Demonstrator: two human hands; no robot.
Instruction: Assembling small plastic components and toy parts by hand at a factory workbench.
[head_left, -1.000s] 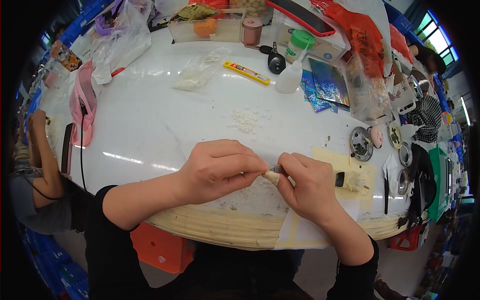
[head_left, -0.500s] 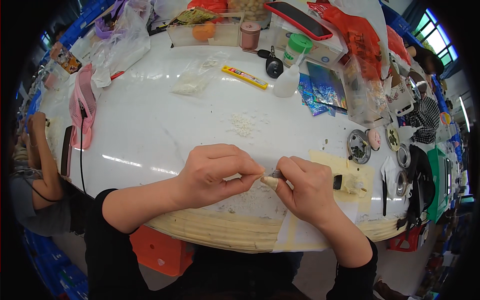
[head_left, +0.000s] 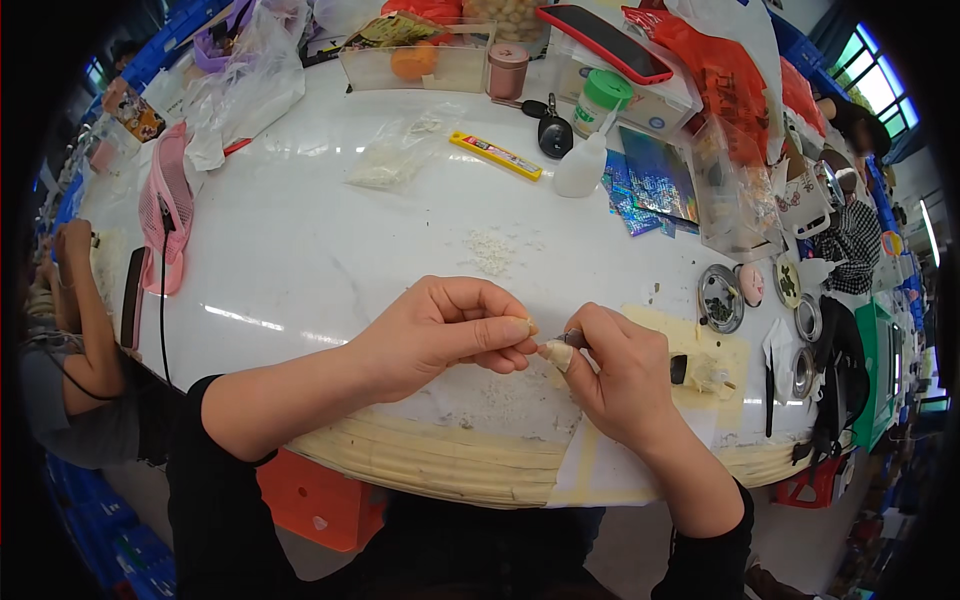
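Note:
My left hand (head_left: 445, 330) is above the near part of the white table, thumb and index finger pinched together. Whatever they hold is too small to make out. Just right of it, my right hand (head_left: 628, 372) grips a small grey metal piece (head_left: 574, 338) between thumb and fingers; its exact kind does not show. Beige tape (head_left: 561, 353) wraps the right thumb. The two sets of fingertips are close, with a narrow gap between them. Beyond the hands lies a small scatter of tiny white pieces (head_left: 489, 250).
A yellow box cutter packet-like strip (head_left: 496, 156), a white squeeze bottle (head_left: 582, 168) and a car key (head_left: 554, 133) lie farther back. At right are round metal dishes (head_left: 721, 299) and a clear box (head_left: 735, 200). Another person's arm (head_left: 95, 310) shows at far left.
My left hand has turned so its thumb lies across the front, and the fingertips have come slightly apart from the right hand's. The grey metal piece stays in my right hand.

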